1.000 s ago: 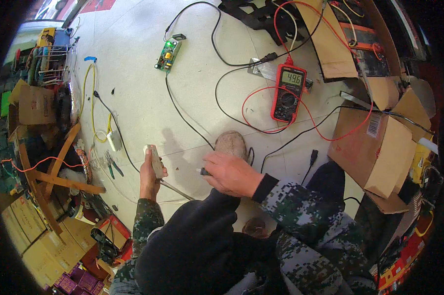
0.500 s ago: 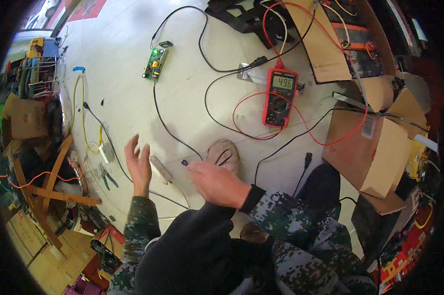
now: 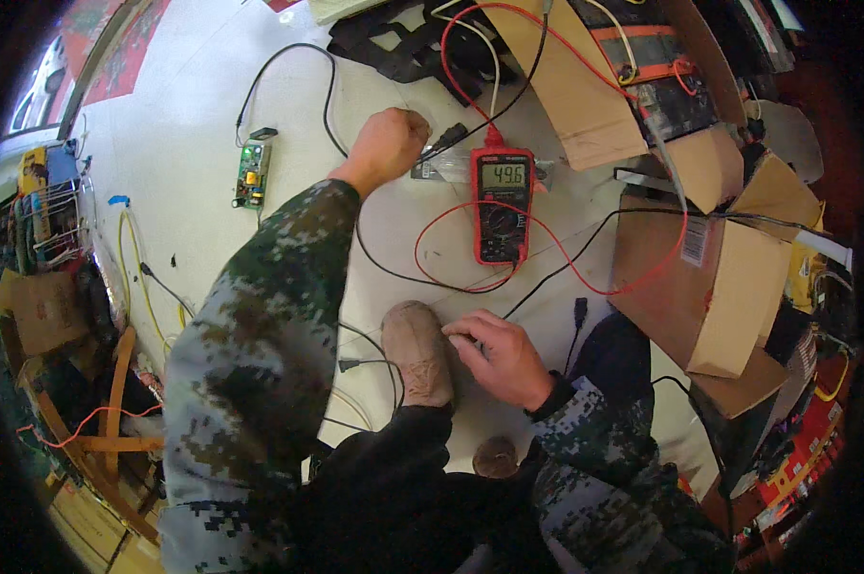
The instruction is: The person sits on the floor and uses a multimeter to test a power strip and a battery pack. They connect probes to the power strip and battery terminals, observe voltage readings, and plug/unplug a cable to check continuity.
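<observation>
I see the left hand (image 3: 386, 145) closed in a fist on black leads (image 3: 443, 140), just left of the red meter (image 3: 501, 204). The right hand (image 3: 502, 358) rests half-curled, gripping nothing visible, touching the tan shoe (image 3: 418, 352).

Left hand (image 3: 386, 145) reached forward across the pale floor (image 3: 183, 124), fist closed at the black leads (image 3: 446, 137) just left of the red multimeter (image 3: 501, 203). Right hand (image 3: 502, 356) rests low, fingers beside a tan shoe (image 3: 417, 352). Green circuit board (image 3: 251, 176) lies apart, left. Cardboard boxes (image 3: 728, 287) right.
</observation>
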A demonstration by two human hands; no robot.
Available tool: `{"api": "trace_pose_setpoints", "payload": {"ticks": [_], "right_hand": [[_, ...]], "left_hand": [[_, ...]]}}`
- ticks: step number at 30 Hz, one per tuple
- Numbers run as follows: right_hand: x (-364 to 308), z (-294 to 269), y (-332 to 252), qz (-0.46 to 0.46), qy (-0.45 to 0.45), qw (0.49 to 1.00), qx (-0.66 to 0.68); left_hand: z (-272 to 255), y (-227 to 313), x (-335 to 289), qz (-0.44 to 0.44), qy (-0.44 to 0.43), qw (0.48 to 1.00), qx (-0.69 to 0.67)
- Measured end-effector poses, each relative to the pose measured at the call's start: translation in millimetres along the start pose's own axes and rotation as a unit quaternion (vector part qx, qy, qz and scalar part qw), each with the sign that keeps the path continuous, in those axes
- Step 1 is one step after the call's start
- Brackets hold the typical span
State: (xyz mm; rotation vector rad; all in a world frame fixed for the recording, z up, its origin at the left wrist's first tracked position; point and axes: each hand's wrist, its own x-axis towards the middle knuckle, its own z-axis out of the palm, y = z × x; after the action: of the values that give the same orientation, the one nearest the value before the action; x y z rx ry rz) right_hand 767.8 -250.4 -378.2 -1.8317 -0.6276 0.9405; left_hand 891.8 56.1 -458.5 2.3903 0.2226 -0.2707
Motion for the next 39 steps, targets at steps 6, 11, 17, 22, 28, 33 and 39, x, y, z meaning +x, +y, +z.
{"api": "trace_pose_setpoints", "payload": {"ticks": [6, 11, 17, 22, 28, 33, 39], "right_hand": [[1.7, 6.5, 12.0, 0.008, -0.030, 0.999, 0.017], [6.5, 6.4, 14.6, 0.014, -0.031, 0.999, 0.028], [9.7, 4.2, 15.5, 0.022, -0.018, 0.999, 0.035], [8.4, 6.6, 15.0, 0.016, -0.037, 0.999, 0.022], [5.8, 7.5, 14.4, 0.013, -0.038, 0.999, 0.015], [5.1, 9.0, 16.5, 0.009, -0.040, 0.999, 0.014], [12.1, 3.8, 8.0, 0.004, -0.015, 1.000, 0.023]], "left_hand": [[48.8, -16.3, 36.9, -0.036, -0.003, 0.999, 0.001], [45.8, -12.7, 42.9, -0.035, 0.019, 0.999, 0.013], [28.8, 2.4, 44.5, -0.117, 0.089, 0.946, -0.289], [28.5, 14.7, 47.2, -0.052, 0.010, 0.962, -0.267], [33.5, 18.5, 57.1, -0.083, 0.073, 0.954, -0.280], [6.9, 18.1, 54.8, -0.076, 0.167, 0.928, -0.324], [-36.2, 31.1, 45.9, -0.036, 0.188, 0.937, -0.291]]}}
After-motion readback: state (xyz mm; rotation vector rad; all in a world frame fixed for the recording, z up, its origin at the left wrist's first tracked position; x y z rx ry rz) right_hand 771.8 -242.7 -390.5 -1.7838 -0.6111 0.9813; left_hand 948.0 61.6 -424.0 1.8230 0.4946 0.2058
